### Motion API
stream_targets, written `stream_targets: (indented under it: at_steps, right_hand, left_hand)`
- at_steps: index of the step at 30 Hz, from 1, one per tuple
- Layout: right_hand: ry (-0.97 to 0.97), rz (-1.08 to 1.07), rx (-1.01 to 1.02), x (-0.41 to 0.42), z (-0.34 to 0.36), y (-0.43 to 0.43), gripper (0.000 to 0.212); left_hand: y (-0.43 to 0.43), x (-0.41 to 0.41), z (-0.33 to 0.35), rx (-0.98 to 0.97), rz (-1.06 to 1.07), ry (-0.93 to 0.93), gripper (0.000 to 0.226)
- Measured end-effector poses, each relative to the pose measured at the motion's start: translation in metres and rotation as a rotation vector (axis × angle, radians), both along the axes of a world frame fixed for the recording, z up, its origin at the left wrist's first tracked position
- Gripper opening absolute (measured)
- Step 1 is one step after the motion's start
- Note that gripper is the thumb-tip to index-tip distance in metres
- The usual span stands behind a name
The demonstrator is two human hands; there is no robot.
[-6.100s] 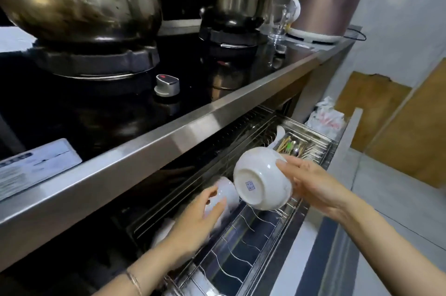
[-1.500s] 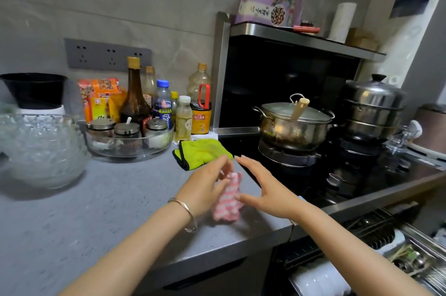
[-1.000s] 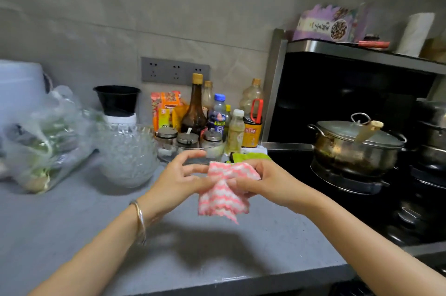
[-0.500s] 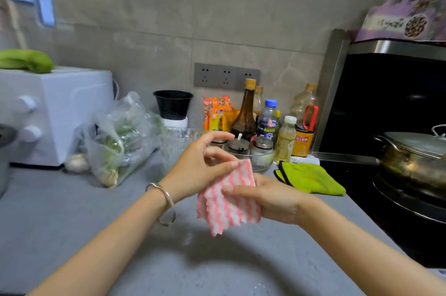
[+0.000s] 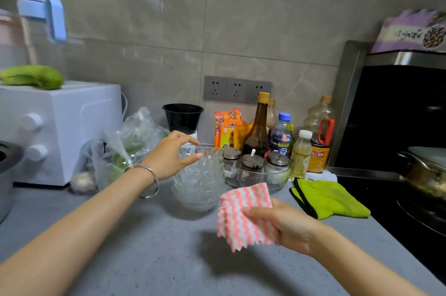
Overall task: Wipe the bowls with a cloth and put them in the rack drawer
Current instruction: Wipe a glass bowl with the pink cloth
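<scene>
2 hands: both reach over the speckled grey stone countertop (image 5: 144, 247), the left farther off, the right nearer.
Left hand (image 5: 172, 155): fingers and thumb are spread in an arc at the left rim of the bowls; I cannot tell whether they touch the glass.
Right hand (image 5: 284, 225): the thumb on top pinches the cloth against the fingers curled beneath it.
Bowls: a stack of clear cut-glass bowls (image 5: 199, 184) stands upright on the countertop, mid-scene.
Cloth: the pink-and-white zigzag cloth (image 5: 243, 213) is folded and held above the countertop, near and right of the stack.
Beside the stack: a shallow clear glass dish (image 5: 277, 181) with 3 steel-lidded jars sits just to the right.
Right: a lime-green cloth with black edging (image 5: 330, 199) lies flat.
Left: a clear plastic bag of greens (image 5: 120, 148) leans by a white boxy appliance (image 5: 60, 131).
</scene>
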State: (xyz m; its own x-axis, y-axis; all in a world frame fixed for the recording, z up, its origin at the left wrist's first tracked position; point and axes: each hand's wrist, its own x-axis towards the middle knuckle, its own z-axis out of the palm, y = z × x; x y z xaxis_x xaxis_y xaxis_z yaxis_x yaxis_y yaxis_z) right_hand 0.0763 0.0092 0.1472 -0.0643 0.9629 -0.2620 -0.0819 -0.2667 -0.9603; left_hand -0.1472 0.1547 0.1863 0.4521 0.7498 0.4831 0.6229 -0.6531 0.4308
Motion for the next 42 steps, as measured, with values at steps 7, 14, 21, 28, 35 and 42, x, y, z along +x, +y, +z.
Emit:
stream_targets:
  at_steps: [7,14,21,28,35,42]
  right_hand:
    - [-0.015,0.0,-0.031,0.002,-0.006,0.002,0.012]
    - [-0.021,0.017,-0.055,0.007,-0.008,-0.001,0.02]
    - [-0.016,-0.029,-0.019,0.021,-0.001,-0.012,0.015]
    - [0.03,-0.121,0.052,0.051,0.013,-0.037,0.013]
    - [0.156,-0.291,0.095,0.105,0.013,-0.09,0.028]
    - [0.053,-0.499,0.318,0.149,0.025,-0.119,0.052]
  left_hand:
    - [0.01,-0.001,0.008,-0.085,-0.113,0.029,0.002]
    - [0.011,0.0,0.006,-0.033,-0.133,-0.037,0.007]
    - [-0.006,0.01,0.021,0.069,-0.147,-0.226,0.01]
    - [-0.053,0.055,0.035,0.048,-0.251,-0.4,0.016]
    - [-0.097,0.111,0.013,-0.134,-0.455,-0.571,0.017]
    - [-0.154,0.181,-0.032,-0.308,-0.535,-0.619,0.028]
